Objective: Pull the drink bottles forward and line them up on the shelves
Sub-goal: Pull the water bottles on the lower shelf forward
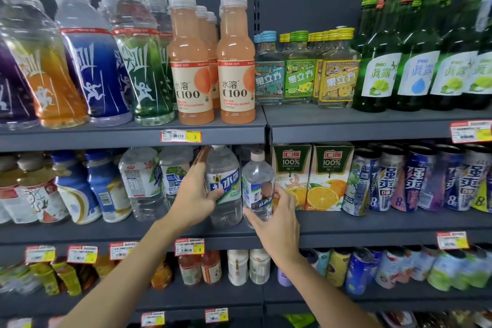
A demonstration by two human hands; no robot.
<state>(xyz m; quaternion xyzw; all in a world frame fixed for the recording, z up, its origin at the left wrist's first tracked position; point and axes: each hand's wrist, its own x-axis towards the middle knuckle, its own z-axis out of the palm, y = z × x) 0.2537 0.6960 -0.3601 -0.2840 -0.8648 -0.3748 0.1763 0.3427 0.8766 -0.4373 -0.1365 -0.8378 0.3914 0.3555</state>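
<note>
On the middle shelf (372,224) two clear drink bottles with blue and white labels stand side by side. My left hand (193,194) wraps the left side of the taller clear bottle (225,186), thumb across its label. My right hand (277,221) grips the smaller clear bottle (257,186) from the front right, fingers around its lower part. Both bottles stand upright near the shelf's front edge. More clear bottles (141,181) stand to the left, partly hidden behind my left hand.
Orange juice cartons (308,176) stand right beside the smaller bottle, then tall cans (415,178). The top shelf holds sports drinks, peach C100 bottles (235,61) and green glass bottles (378,56). Price tags (189,246) hang on the shelf edges. The lower shelf holds more bottles and cans.
</note>
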